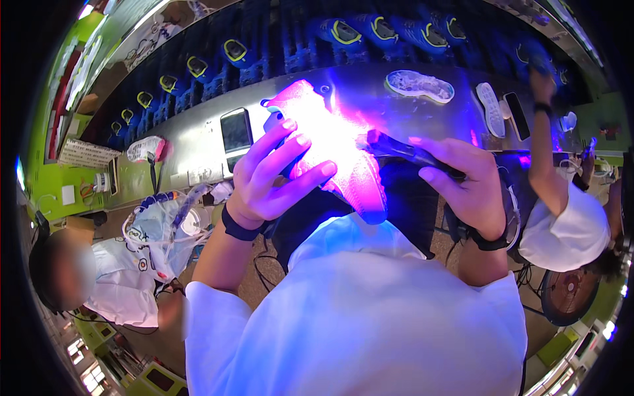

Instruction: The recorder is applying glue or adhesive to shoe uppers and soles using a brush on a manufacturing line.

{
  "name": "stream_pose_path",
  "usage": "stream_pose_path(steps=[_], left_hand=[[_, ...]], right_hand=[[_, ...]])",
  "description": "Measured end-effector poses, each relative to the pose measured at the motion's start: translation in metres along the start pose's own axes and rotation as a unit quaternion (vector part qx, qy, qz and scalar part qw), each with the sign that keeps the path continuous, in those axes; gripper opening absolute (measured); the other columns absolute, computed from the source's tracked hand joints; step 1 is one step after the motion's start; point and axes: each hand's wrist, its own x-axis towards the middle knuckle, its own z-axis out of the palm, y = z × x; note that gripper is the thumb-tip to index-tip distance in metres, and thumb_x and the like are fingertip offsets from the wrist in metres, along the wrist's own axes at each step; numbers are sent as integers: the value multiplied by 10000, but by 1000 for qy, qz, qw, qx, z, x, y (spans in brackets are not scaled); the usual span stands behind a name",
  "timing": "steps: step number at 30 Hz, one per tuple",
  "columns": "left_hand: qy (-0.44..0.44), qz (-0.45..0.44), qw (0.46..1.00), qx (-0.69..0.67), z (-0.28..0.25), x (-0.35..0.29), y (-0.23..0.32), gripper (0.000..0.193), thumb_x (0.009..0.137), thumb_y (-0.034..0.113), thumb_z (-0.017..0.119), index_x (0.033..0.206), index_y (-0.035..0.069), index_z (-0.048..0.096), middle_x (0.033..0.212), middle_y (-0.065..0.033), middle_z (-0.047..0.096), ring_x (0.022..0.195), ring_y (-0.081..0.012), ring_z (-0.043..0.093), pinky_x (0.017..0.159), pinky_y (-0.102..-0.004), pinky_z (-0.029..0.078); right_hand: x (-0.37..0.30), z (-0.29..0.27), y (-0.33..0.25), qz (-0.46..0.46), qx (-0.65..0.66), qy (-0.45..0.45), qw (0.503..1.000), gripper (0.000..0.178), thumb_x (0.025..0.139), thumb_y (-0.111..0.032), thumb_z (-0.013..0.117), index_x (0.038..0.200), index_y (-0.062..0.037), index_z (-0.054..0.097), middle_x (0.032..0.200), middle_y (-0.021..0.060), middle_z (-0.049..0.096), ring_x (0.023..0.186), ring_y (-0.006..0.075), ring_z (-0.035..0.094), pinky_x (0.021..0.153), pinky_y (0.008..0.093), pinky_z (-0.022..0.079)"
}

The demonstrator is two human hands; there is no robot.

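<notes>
A shoe point(356, 181) lies tilted in front of me, its near end pointing toward my body. Intense white and violet light washes out its middle, so the detail there is lost. My left hand point(274, 168) is closed on the shoe's left side, fingers spread along it. Between the thumb and fingers of my right hand point(465, 178) is a dark-handled, brush-like tool point(413, 152). Its broad end reaches the right edge of the glare beside the shoe; whether it touches the shoe cannot be made out.
Behind the metal bench point(198, 129), dark blue shoes point(347, 33) stand in a row on a rack. A phone point(236, 130), a pale shoe sole point(420, 86), another sole point(490, 109) and a dark phone point(517, 115) lie on the bench. Co-workers sit at both sides, one arm point(543, 132) reaching rackward.
</notes>
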Motion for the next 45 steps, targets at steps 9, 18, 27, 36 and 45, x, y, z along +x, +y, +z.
stream_pose_path(steps=[9,18,27,36,45], left_hand=[[8,0,1000,9,5,-9,-20,439,737,139,826,1139,310,785,1244,-53,642,1166,-302,649,890,-371,620],[-115,-395,893,-184,81,-6,-116,752,709,230,897,1397,89,627,1123,-137,683,1021,-311,686,918,-365,559],[-235,-544,796,122,208,6,-312,494,782,495,756,980,43,767,1025,-191,756,996,-372,729,897,-438,586],[-314,-414,841,152,245,30,-296,675,787,526,761,1214,8,693,1227,-218,685,1114,-384,681,911,-474,579],[-246,-350,902,54,287,41,-207,949,553,439,912,1313,-22,579,1240,-287,552,1171,-467,526,990,-509,501]], right_hand=[[-6,4,18,29,22,-53,998,430,818,-16,766,1244,-26,710,857,103,683,751,210,628,738,308,503],[-36,6,127,252,69,114,958,325,956,-68,680,1269,9,638,914,-4,646,822,88,595,737,248,484],[-42,-9,154,283,145,167,933,326,992,-62,609,1311,-11,564,837,16,646,593,42,493,516,211,388],[-41,-8,186,326,170,190,910,345,984,-39,607,1326,-8,573,785,-6,585,579,39,462,498,206,355],[-10,10,165,302,209,194,910,348,980,-19,605,1326,-16,567,782,-18,567,578,38,460,496,210,353]])
